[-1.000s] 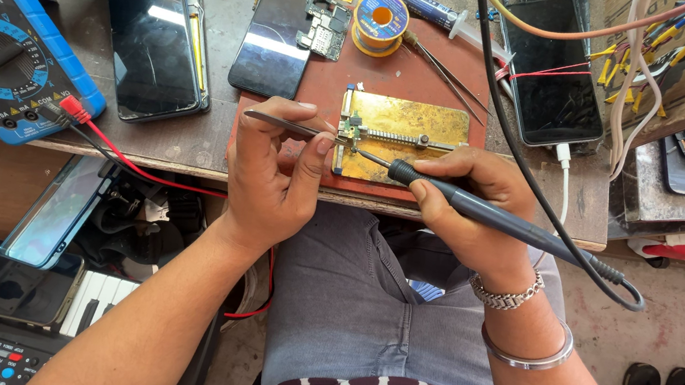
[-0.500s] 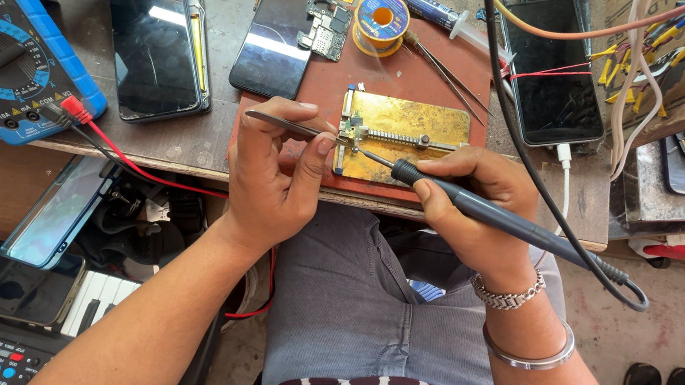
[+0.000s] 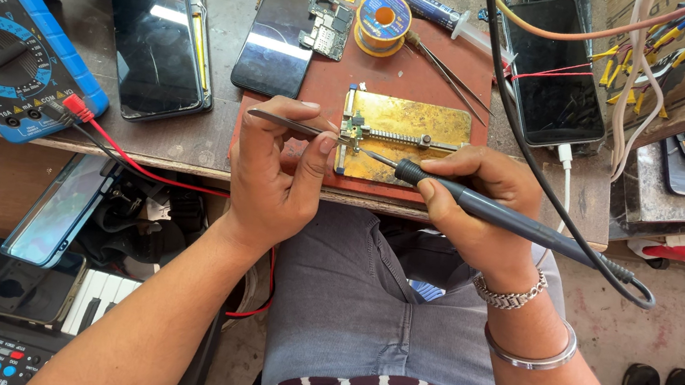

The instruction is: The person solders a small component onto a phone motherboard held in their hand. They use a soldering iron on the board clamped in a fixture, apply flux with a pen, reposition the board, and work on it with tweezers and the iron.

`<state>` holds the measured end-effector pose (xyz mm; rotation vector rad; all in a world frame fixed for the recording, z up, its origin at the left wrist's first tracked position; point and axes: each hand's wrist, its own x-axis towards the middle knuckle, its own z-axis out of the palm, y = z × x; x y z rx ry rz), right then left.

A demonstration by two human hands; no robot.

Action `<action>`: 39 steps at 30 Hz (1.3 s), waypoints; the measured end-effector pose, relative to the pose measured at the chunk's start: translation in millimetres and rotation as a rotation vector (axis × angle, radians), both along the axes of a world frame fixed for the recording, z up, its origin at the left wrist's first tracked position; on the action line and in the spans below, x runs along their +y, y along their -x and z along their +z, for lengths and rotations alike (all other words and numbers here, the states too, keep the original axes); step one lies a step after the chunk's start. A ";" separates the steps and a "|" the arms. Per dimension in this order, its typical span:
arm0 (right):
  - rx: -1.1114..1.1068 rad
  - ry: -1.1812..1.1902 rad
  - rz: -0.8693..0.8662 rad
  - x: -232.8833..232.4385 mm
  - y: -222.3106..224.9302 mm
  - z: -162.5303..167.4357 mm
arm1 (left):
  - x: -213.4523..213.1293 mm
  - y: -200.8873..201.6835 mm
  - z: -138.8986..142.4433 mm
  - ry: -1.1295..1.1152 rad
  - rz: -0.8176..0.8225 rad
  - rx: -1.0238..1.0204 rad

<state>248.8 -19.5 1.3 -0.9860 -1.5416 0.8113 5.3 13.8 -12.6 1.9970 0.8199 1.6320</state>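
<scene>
Brass holder [image 3: 410, 126] | between hands | left hand [image 3: 274, 174] tweezers [image 3: 285, 122] | right hand [image 3: 484, 199] soldering iron [image 3: 499, 219]

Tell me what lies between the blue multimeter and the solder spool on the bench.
Head view: two dark phones lie between the blue multimeter and solder spool: one face-up, another opened.

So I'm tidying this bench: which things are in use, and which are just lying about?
In use:
left hand with tweezers
right hand with soldering iron
brass board holder

Lying about:
multimeter
solder spool
dark phones
syringe
</scene>
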 end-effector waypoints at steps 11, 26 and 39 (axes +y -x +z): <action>-0.030 -0.025 -0.007 -0.9 -0.9 -0.2 | 0.2 -0.8 -1.0 0.002 0.010 -0.007; -0.003 -0.016 -0.012 -1.4 -0.3 -0.3 | -1.8 -2.1 4.5 -0.012 0.015 0.001; -0.020 -0.038 -0.011 -0.7 -2.3 1.1 | 0.1 -0.6 -0.6 0.006 -0.012 -0.020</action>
